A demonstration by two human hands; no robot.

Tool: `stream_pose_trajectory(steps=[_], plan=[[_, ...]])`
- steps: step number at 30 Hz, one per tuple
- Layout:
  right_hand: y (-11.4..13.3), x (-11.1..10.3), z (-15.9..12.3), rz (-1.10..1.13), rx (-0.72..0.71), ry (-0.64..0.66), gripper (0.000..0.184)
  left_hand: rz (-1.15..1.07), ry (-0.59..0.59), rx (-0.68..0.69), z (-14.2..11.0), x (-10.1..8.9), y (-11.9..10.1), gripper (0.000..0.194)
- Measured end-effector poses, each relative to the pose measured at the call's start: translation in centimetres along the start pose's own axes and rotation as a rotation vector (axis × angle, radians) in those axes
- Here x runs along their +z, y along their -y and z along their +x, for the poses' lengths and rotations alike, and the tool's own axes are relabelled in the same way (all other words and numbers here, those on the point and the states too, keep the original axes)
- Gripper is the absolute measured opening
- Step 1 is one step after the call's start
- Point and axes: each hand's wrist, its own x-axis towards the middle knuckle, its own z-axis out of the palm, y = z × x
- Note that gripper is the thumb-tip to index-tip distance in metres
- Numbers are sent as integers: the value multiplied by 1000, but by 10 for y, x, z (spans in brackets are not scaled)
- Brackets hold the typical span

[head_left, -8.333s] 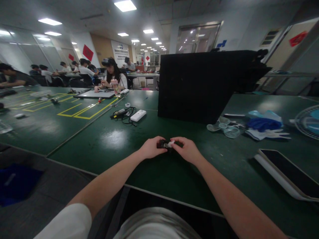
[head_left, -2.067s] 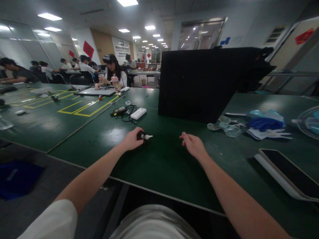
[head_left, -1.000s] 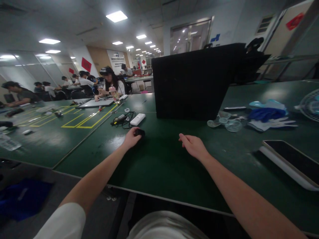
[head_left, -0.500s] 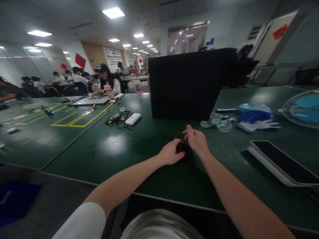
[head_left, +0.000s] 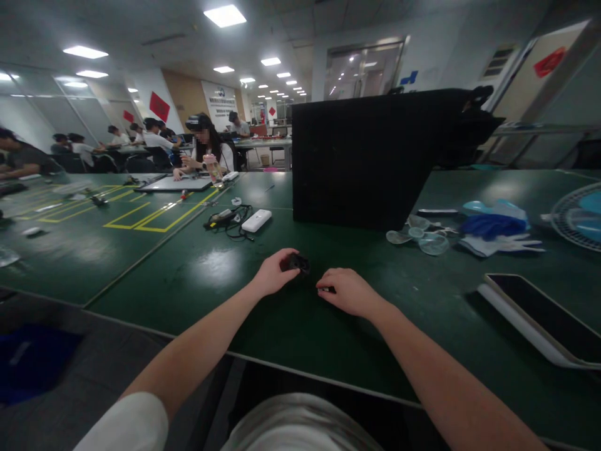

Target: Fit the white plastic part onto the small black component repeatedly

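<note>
My left hand (head_left: 276,272) is closed around a small black object (head_left: 299,263) above the green table (head_left: 197,307); its exact kind is too small and dark to make out. A short gap to the right, my right hand (head_left: 350,291) pinches a tiny light-coloured piece (head_left: 323,289) between thumb and fingers. What that piece is I cannot tell, as the fingers cover most of it. Both hands are low over the table, in front of a large black box (head_left: 352,166).
A white power bank or adapter (head_left: 256,220) lies with black cables (head_left: 225,219) to the left. Clear plastic cups (head_left: 432,243), blue and white gloves (head_left: 498,228), a fan (head_left: 582,213) and a tablet-like device (head_left: 539,313) occupy the right. A co-worker (head_left: 206,150) sits across the table.
My hands have moved apart. The left went to the left with the black object, and the right came down and closer, with a tiny piece now showing in its fingers. The view shifted slightly.
</note>
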Motion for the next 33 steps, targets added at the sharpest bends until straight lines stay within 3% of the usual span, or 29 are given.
stream_pose_trajectory(steps=[7,10,14,21,24,25,29,31,33], plan=[[6,-4,4,64,-100,-362,14,116,152,25,-7,15,-12,54],[12,2,9,48,-198,-353,9,44,194,55,-7,18,-10,51],[14,6,9,-3,-206,-292,13,-39,209,52,-7,20,-7,52],[5,-8,-1,-26,-127,-340,17,77,187,36,-9,17,-15,54],[-9,-26,-6,-29,31,-396,21,203,161,47,-10,14,-22,52],[-16,-33,-8,-25,117,-371,22,247,155,51,-11,12,-24,51],[-38,-50,-16,-42,426,-33,44,372,113,39,-9,8,-27,48],[-43,-48,-17,-96,466,25,55,402,88,29,-8,8,-25,48],[-41,-38,-15,-183,397,4,54,420,72,25,-7,8,-22,48]])
